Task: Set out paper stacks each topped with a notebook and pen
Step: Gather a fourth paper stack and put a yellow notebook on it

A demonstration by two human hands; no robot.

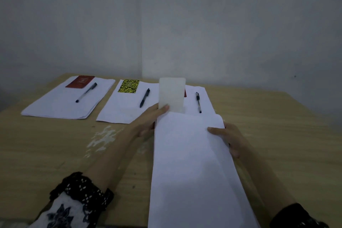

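Between the two hands, a loose stack of white paper [190,163] is held above the table [55,144], running from the near edge of the view toward the far side. The left hand [149,122] grips the stack's left far corner, thumb on top and fingers curled beneath, and also holds a small white notebook [171,94] upright just beyond the thumb. The right hand [225,138] pinches the right edge, thumb on top.

Handling: the sheets appear light, limp and prone to sliding apart; the far right corner already curls upward. Support both long edges and keep the stack level. The notebook looks stiffer and should tolerate a one-handed pinch.

Beyond the grip lie three finished paper stacks, with a red notebook [80,82], a yellow patterned notebook [129,86] and a mostly hidden red one, each with a pen [86,92].

Markings: a pale emblem shows on the red cover; no writing is legible.
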